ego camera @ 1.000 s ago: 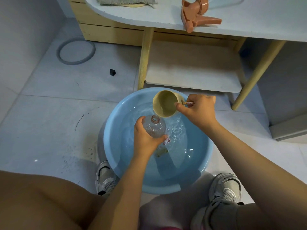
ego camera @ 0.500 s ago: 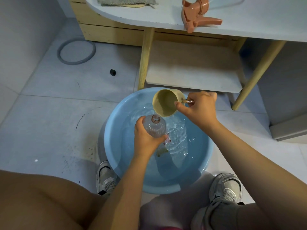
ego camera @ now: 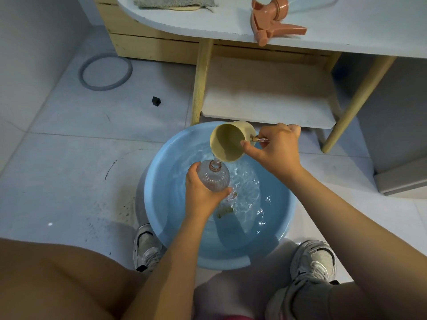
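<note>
A blue basin (ego camera: 159,204) of water stands on the floor between my feet. My left hand (ego camera: 199,197) grips a clear plastic bottle (ego camera: 213,177) upright over the water, its open mouth facing up. My right hand (ego camera: 275,150) holds a beige cup (ego camera: 227,143) by its handle, tipped toward the bottle. A thin stream of water runs from the cup's rim into the bottle's mouth. The bottle's lower part is hidden behind my left hand.
A wooden-legged table (ego camera: 201,84) with a low shelf (ego camera: 268,100) stands just beyond the basin. An orange spray trigger head (ego camera: 272,21) and a grey cloth (ego camera: 171,2) lie on its top. A grey ring (ego camera: 105,72) and a small black cube (ego camera: 156,100) lie on the tiled floor.
The cup has tipped slightly further and water now runs from it into the bottle. The bottle and my left hand stay in about the same place.
</note>
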### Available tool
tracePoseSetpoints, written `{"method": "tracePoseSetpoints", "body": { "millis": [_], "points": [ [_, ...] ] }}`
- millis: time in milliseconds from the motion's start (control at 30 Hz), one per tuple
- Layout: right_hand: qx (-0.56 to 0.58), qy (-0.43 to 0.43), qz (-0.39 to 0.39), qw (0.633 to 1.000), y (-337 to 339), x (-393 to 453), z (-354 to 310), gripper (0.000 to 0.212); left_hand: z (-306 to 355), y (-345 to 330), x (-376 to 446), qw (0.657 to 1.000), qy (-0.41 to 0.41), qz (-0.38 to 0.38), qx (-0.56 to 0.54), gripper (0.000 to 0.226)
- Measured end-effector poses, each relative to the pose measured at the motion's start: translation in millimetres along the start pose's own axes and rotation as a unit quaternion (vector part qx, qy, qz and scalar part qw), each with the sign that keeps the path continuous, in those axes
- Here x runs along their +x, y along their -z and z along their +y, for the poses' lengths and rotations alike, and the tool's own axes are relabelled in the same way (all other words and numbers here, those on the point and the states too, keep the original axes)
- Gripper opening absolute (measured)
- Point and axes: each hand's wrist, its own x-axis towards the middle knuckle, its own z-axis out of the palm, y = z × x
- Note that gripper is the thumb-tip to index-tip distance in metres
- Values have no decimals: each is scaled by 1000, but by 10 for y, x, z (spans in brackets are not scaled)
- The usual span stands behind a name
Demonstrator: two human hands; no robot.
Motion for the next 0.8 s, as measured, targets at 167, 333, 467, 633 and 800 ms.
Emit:
{"method": "tracePoseSetpoints", "body": {
  "millis": [167,333,467,633,800],
  "points": [
    [-6,8,3,1000,16,3,-5,45,8,1,-5,1000,4,-4,7,103],
    [-6,12,0,1000,19,-2,-15,45,8,-4,-9,1000,4,-2,2,103],
    [-2,16,-1,1000,27,-6,-26,44,7,-8,-1,1000,5,1,-2,103],
    [-6,27,10,1000,17,-13,-35,43,-2,-11,1,1000,1,-1,1,102],
    [-23,41,33,998,10,-8,-33,45,-16,-4,-1,1000,3,0,1,102]
  ]
}}
